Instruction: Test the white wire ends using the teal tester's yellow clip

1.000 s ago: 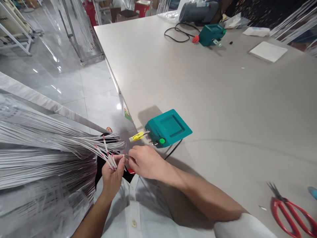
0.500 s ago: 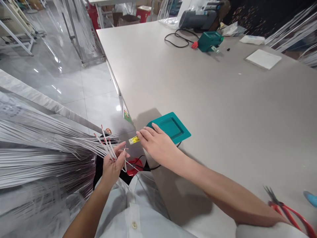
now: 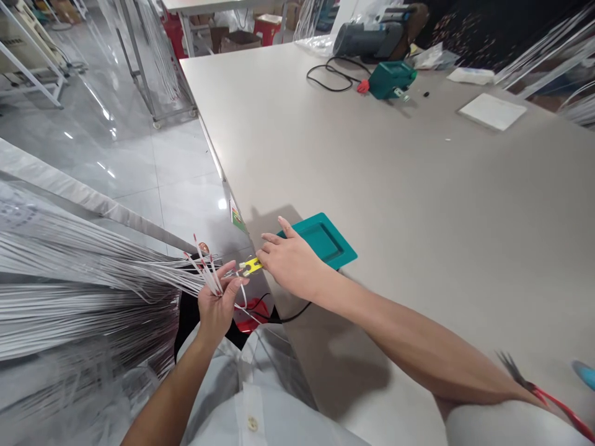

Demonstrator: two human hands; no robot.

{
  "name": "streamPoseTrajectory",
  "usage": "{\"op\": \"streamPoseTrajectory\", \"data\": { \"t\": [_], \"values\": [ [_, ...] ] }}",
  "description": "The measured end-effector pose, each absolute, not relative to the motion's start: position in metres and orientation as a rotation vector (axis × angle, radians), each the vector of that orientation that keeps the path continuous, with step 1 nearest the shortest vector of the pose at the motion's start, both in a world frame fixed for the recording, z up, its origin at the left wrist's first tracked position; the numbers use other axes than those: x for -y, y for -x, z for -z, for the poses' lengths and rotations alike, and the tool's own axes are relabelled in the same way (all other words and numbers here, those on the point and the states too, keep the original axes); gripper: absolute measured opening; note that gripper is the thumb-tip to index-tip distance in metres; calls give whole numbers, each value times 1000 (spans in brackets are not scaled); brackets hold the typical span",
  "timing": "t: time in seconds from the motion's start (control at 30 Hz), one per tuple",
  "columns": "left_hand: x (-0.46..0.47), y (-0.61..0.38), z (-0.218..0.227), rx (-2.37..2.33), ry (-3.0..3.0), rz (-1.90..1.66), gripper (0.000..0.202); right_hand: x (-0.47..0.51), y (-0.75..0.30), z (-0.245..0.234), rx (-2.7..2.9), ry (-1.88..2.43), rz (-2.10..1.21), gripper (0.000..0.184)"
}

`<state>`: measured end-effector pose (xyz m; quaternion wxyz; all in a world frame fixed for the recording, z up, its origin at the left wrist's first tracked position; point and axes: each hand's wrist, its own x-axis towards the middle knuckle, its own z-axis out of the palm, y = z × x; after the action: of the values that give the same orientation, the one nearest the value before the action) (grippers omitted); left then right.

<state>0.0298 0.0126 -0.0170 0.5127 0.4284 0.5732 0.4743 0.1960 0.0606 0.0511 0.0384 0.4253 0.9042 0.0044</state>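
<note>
At the lower left, my left hand (image 3: 216,314) is closed on several thin white wires (image 3: 204,272) with red ends, pinching one between thumb and finger. My right hand (image 3: 297,265) is over the front of a teal device with a flat, recessed tray (image 3: 346,253) at the table's left edge. Out from under those fingers pokes a yellow jaw piece (image 3: 253,265) with pale tips, which the hand seems to grip; its thumb is hidden. The wire end at my left fingertips is at the jaw tips; whether it lies between them is too small to tell.
Long bundles of white wires (image 3: 93,260) hang at the left on a rail. Red-handled pliers (image 3: 525,381) lie by my right forearm, near a blue object (image 3: 584,374). Farther back are a green device (image 3: 393,80), a black cable (image 3: 328,87) and a white pad (image 3: 493,111).
My left hand has moved slightly right and up, bringing the wire end to the yellow jaws. The jaws now look spread apart. My right fingers have lifted and shifted a little.
</note>
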Motion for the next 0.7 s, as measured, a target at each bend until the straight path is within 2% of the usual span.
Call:
{"op": "streamPoseTrajectory", "data": {
  "t": [0.47,0.7],
  "values": [
    [-16,-31,26,-1310,-1008,-1074,41,-62,-196,-52,-2746,-1308,82,26],
    [-11,-28,19,-1362,-1040,-1199,36,-61,-196,-51,-2746,-1342,86,22]
  ]
}}
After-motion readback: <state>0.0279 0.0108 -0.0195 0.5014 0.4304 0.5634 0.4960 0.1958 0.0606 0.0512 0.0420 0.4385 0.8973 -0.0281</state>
